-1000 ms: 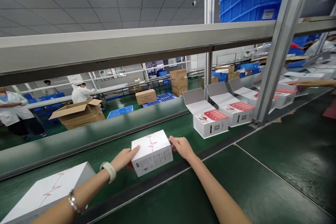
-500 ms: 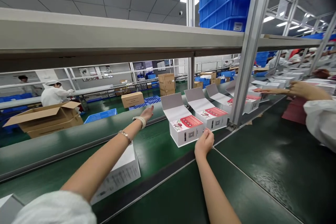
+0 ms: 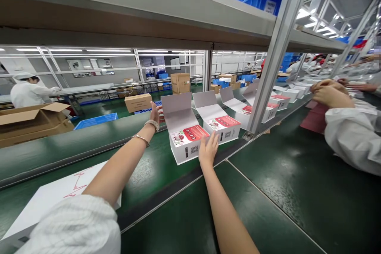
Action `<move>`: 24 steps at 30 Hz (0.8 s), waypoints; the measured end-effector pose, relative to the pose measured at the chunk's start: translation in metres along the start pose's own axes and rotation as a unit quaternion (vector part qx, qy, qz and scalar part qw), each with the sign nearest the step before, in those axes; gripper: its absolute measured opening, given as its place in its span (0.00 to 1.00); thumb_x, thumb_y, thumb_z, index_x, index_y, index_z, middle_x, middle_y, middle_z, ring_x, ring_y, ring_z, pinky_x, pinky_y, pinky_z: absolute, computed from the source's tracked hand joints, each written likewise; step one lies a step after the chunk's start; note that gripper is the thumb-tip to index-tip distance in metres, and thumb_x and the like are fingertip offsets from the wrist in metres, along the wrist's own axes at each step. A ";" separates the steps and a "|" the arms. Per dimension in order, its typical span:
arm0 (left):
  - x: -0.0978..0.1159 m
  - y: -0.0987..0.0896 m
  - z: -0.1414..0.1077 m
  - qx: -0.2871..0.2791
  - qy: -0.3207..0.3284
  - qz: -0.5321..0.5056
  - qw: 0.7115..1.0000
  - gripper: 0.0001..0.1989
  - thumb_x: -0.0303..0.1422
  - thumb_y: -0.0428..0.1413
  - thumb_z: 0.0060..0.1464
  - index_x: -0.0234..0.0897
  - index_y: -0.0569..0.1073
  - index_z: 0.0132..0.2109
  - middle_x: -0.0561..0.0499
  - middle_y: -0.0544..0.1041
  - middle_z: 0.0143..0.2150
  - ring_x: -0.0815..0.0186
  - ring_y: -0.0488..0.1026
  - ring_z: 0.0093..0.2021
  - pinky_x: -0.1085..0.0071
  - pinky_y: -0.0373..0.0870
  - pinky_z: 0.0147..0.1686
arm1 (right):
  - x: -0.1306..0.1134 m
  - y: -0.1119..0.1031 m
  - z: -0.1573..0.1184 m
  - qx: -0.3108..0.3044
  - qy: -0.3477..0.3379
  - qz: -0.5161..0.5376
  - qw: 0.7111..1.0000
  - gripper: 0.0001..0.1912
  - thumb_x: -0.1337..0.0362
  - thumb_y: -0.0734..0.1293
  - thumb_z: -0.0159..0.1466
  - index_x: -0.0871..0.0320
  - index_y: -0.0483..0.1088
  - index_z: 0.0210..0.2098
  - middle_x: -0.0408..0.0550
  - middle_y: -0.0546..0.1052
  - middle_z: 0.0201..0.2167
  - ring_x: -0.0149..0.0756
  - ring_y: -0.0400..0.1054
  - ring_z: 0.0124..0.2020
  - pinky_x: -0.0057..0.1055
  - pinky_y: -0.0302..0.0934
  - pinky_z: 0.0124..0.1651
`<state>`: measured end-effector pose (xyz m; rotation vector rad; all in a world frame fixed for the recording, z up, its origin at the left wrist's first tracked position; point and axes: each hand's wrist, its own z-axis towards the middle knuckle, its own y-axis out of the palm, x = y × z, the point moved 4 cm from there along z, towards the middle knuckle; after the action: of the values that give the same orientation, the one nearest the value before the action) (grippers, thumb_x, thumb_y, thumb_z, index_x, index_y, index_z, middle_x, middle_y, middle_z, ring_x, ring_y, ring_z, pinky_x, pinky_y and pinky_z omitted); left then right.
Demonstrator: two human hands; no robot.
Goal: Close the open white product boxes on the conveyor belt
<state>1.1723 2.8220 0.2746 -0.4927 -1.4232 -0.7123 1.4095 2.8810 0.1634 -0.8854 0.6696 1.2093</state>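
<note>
Green conveyor (image 3: 143, 166), two bare hands (image 3: 154, 113) (image 3: 208, 150)

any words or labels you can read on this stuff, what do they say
Nothing here can be quoted; every text is too small or blurred.
Red band on the nearest open white box: characters too small to read.
Red band on the next open white box: too small to read.
QR code on the nearest box: a code, no readable words.
White label on a blue crate: too blurred to read.
</note>
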 end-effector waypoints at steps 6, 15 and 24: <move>0.037 -0.006 -0.036 -0.061 0.073 0.066 0.993 0.34 0.62 0.39 0.45 0.33 0.67 0.32 0.43 0.71 0.34 0.62 0.70 0.28 0.66 0.68 0.27 | -0.005 -0.001 -0.002 -0.007 -0.029 0.012 0.999 0.36 0.47 0.51 0.61 0.63 0.41 0.61 0.60 0.45 0.61 0.52 0.39 0.60 0.49 0.39 0.56; 0.026 0.011 -0.137 -0.213 0.273 0.612 0.711 0.34 0.49 0.55 0.44 0.39 0.59 0.56 0.44 0.67 0.51 0.53 0.65 0.46 0.63 0.63 0.42 | 0.007 -0.025 0.006 0.202 0.074 0.081 0.973 0.30 0.52 0.46 0.63 0.68 0.50 0.57 0.65 0.60 0.51 0.46 0.57 0.51 0.42 0.50 0.52; -0.043 0.009 -0.186 -0.120 0.340 0.785 0.503 0.27 0.29 0.49 0.53 0.33 0.52 0.59 0.37 0.58 0.56 0.52 0.59 0.51 0.61 0.64 0.41 | 0.006 -0.014 0.005 0.055 0.088 0.098 0.990 0.29 0.49 0.44 0.63 0.62 0.68 0.36 0.53 0.73 0.28 0.41 0.67 0.34 0.34 0.57 0.40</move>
<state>1.3114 2.7058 0.2132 -1.2544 0.2605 0.4732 1.4250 2.8871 0.1638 -0.8550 0.9743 1.2638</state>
